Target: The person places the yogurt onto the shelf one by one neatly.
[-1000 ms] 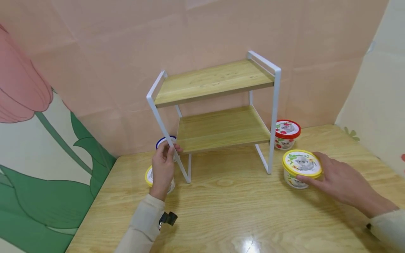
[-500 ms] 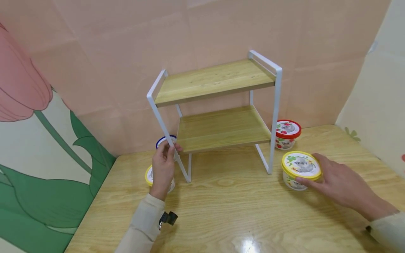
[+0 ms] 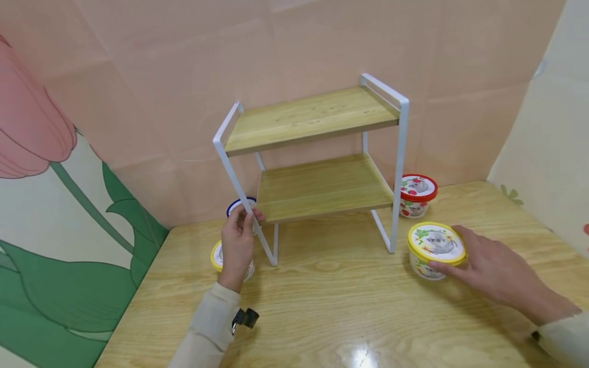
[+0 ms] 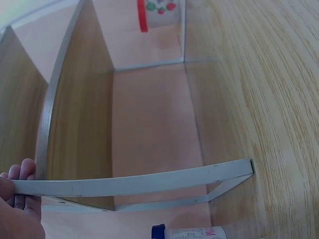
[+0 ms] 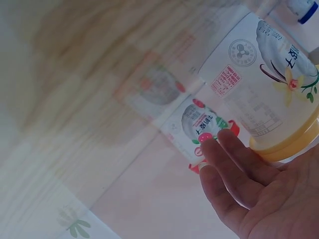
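Yellow-lid tub in R fingers has shifted slightly nearer cam.

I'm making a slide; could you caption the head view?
Left hand grips a two-tier shelf; right hand holds a yellow-lidded tub near a red-lidded one.

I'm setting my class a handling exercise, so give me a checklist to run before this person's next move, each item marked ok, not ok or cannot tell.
1. Rack steadied: ok. The left hand grips the left front leg of the rack.
2. Tub in hand: ok. The right hand holds the right-side yellow-lidded tub.
3. Its yellow lid on: ok.
4. That tub apart from the right front leg: ok. A gap shows in the head view.
5. That tub lifted off the table: cannot tell.
6. Left-side tubs in full view: not ok. The left hand partly hides the blue-lidded tub and the other yellow-lidded tub.
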`<state>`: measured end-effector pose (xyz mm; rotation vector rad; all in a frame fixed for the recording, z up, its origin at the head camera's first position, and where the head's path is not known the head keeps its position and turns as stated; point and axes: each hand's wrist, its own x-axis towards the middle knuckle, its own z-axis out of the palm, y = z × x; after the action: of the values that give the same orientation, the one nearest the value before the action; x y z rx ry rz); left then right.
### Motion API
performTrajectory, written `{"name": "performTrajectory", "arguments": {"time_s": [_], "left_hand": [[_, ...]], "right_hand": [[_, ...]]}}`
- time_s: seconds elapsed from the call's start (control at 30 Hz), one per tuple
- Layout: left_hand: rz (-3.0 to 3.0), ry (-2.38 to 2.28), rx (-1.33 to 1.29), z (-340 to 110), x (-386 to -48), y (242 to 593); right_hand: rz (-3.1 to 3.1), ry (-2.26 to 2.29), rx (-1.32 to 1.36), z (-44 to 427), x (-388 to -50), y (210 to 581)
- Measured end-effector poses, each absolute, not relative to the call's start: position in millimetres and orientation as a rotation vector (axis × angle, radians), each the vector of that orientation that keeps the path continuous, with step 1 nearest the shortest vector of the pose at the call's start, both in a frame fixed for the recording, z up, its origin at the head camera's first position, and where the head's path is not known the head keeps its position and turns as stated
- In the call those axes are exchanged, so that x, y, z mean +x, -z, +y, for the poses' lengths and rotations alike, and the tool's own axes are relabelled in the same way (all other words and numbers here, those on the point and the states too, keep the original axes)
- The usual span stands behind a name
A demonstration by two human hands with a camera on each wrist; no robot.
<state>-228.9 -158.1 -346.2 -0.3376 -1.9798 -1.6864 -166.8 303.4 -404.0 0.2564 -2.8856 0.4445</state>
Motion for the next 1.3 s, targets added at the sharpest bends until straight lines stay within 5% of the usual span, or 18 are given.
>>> {"name": "performTrajectory", "arguments": {"time_s": [1.3], "left_hand": [[-1.988, 1.684, -0.361, -159.4, -228.8, 347.4]], "right_hand": [[-2.852, -0.460, 0.305, 295.0, -160.7, 404.6]]}}
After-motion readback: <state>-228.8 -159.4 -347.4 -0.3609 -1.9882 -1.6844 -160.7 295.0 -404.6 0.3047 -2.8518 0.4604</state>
